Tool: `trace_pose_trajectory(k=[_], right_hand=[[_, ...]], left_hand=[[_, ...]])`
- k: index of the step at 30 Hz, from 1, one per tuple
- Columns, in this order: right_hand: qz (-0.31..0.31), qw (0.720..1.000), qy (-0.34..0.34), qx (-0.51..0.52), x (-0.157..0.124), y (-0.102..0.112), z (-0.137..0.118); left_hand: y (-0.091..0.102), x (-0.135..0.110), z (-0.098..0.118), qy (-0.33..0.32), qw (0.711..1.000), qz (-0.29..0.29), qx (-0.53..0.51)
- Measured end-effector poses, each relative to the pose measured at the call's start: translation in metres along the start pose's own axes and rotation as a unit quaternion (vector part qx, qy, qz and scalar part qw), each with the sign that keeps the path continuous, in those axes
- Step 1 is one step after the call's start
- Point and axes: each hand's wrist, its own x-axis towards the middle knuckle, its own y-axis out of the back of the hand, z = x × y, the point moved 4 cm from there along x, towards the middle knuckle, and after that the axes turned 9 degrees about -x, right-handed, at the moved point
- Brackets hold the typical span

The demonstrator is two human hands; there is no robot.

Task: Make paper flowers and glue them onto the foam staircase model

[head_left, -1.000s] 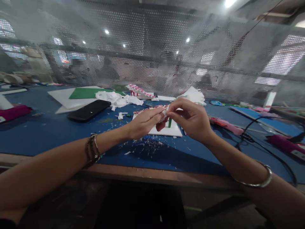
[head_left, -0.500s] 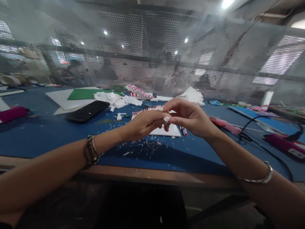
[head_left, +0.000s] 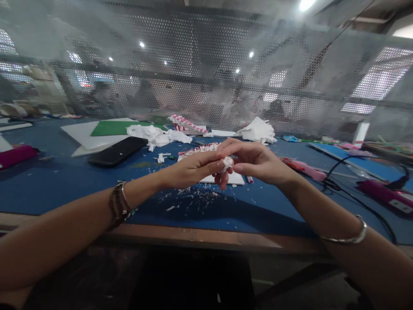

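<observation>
A small white rolled paper flower [head_left: 227,162] sits at the fingertips of my left hand [head_left: 193,168], pinched between thumb and fingers. My right hand [head_left: 253,158] arches over it from the other side. Its fingertips rest by my left fingers, while its thumb lies just beside the flower, apart from the fingers. Behind and below the hands is a white board [head_left: 237,178], partly hidden. A row of red-and-white pieces [head_left: 203,148] shows just beyond my left hand.
White paper scraps [head_left: 196,198] litter the blue tabletop [head_left: 145,202]. A black phone [head_left: 118,151], crumpled white paper [head_left: 151,134] and a green sheet [head_left: 122,128] lie left. To the right are a pink-and-red tool [head_left: 305,168], a black cable [head_left: 364,202] and a purple power strip [head_left: 387,194].
My right thumb has drawn slightly away from the white paper flower, which now shows more fully. The left fingers have turned a little, some lower fingertips now hanging below it.
</observation>
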Motion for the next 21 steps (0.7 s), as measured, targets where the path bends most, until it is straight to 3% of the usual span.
trace_pose_trajectory(k=[4,7,11,14,17,19,20,21], right_hand=[[0.009,1.000,0.002,-0.014,0.001,-0.003,-0.001],[0.064,0.996,0.014,-0.066,0.001,-0.003,0.000],[0.187,0.964,0.043,-0.187,0.000,0.001,-0.006],[0.221,0.933,0.039,-0.280,-0.001,0.012,-0.015],[0.218,0.862,-0.047,-0.455,-0.008,0.046,-0.017],[0.154,0.789,-0.183,-0.566,-0.023,0.078,-0.007],[0.127,0.738,-0.277,-0.601,-0.035,0.097,0.000],[0.119,0.714,-0.320,-0.611,-0.048,0.113,0.004]], left_hand=[[0.002,0.001,0.001,-0.064,0.996,0.036,0.042],[0.007,0.001,-0.001,-0.089,0.988,0.079,0.096],[0.010,-0.001,0.000,-0.101,0.976,0.127,0.143],[0.010,-0.002,0.001,-0.101,0.971,0.129,0.174],[0.009,-0.002,-0.001,-0.120,0.961,0.116,0.222],[0.008,-0.003,-0.002,-0.155,0.942,0.093,0.283],[0.007,-0.003,-0.003,-0.173,0.927,0.081,0.322],[0.006,-0.003,-0.003,-0.187,0.910,0.073,0.362]])
